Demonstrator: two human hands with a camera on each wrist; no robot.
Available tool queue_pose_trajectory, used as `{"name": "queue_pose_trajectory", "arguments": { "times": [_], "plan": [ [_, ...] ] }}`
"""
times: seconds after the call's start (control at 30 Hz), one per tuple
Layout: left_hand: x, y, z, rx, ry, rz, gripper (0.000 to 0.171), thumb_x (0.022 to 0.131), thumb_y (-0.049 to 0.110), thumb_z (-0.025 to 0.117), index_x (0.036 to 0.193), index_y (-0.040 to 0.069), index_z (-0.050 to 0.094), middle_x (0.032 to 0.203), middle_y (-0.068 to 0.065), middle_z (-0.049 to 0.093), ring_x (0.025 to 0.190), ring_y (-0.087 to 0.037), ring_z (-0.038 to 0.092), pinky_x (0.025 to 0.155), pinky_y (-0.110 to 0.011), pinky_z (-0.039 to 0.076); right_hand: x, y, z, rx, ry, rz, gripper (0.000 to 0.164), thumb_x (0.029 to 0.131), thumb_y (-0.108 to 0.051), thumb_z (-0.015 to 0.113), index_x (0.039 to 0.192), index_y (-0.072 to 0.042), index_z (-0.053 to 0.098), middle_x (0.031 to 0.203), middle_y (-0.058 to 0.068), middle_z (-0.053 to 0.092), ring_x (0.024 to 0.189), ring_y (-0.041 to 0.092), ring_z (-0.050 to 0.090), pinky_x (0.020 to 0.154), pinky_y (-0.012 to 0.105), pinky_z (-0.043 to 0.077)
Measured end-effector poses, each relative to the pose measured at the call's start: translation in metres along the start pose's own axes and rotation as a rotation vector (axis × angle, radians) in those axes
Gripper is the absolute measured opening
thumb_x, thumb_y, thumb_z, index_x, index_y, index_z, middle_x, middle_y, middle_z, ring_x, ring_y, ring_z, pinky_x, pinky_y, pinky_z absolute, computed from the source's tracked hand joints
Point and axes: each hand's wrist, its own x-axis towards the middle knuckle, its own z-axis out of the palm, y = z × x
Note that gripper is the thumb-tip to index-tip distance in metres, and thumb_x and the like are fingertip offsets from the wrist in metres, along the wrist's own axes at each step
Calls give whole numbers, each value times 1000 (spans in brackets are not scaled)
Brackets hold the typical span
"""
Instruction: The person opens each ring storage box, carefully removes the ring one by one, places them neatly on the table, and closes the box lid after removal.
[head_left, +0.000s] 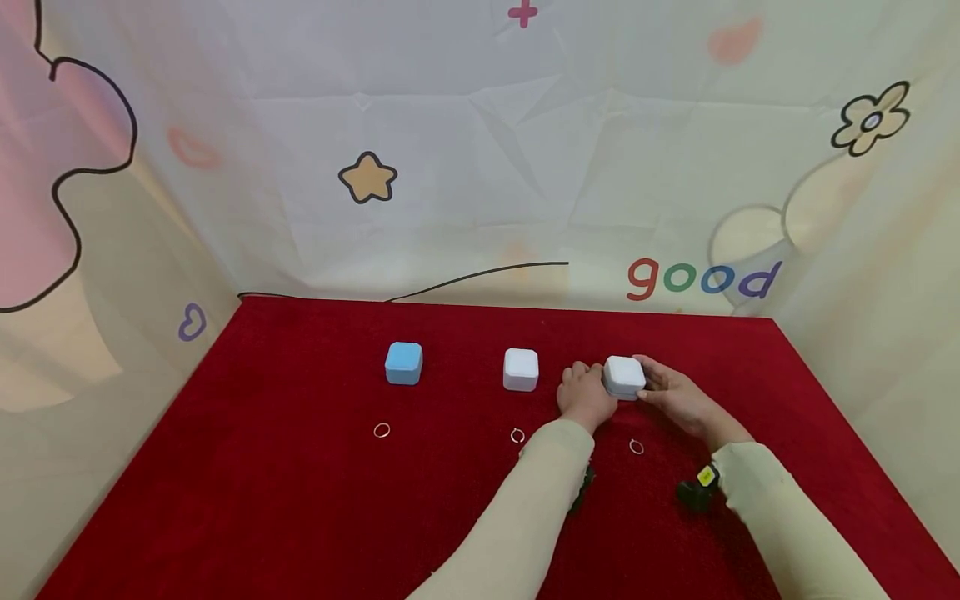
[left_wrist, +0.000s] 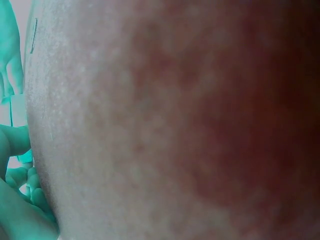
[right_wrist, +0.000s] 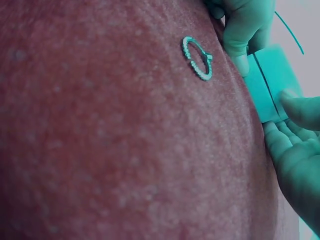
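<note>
A small white ring box (head_left: 625, 375) with rounded corners is between both hands at the right of the red cloth, its lid down. From its left side my left hand (head_left: 587, 398) grips it, thumb at the lower edge. My right hand (head_left: 678, 400) holds the opposite side between thumb and fingers. The right wrist view shows the seam across the box (right_wrist: 270, 82), with a thumb from each hand on it. Nearer me lies a ring (head_left: 637, 447), seen close as a beaded ring (right_wrist: 197, 58). Red cloth fills most of the left wrist view.
A second white box (head_left: 521, 370) stands left of the hands, and a blue box (head_left: 403, 363) farther left. One ring (head_left: 517, 435) lies before the white box, another ring (head_left: 382, 430) before the blue one. A printed curtain (head_left: 450, 167) borders the red cloth (head_left: 285, 500).
</note>
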Motion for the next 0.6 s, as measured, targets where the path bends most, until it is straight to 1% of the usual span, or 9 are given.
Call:
{"name": "queue_pose_trajectory", "arguments": {
  "times": [0.13, 0.23, 0.37, 0.6],
  "plan": [
    [-4, 0, -5, 5, -10, 2, 46, 93, 36, 72, 136, 24, 63, 126, 3, 59, 113, -12, 50, 96, -25, 48, 0, 1, 0, -32, 4, -6, 73, 102, 1, 51, 162, 4, 9, 168, 32, 10, 156, 53, 13, 122, 57, 26],
    [-7, 0, -7, 7, -13, 7, 46, 93, 37, 71, 137, 24, 62, 126, 2, 59, 113, -12, 50, 97, -25, 48, -1, 1, 0, -50, 11, -11, 74, 102, 0, 52, 162, 5, 9, 168, 33, 11, 155, 54, 14, 122, 57, 26],
    [-6, -1, -6, 9, -13, 10, 46, 95, 37, 70, 138, 24, 62, 127, 2, 59, 113, -13, 50, 97, -26, 48, -2, 0, 1, -84, 29, -11, 74, 102, -2, 54, 161, 5, 12, 167, 34, 14, 154, 55, 18, 121, 61, 26],
    [2, -3, 1, 4, -11, 13, 48, 95, 40, 70, 141, 25, 61, 129, 2, 58, 115, -12, 50, 98, -26, 48, -1, 2, 0, -166, 70, -20, 70, 101, -7, 59, 160, 4, 22, 163, 33, 28, 150, 53, 31, 117, 59, 37]
  ]
}}
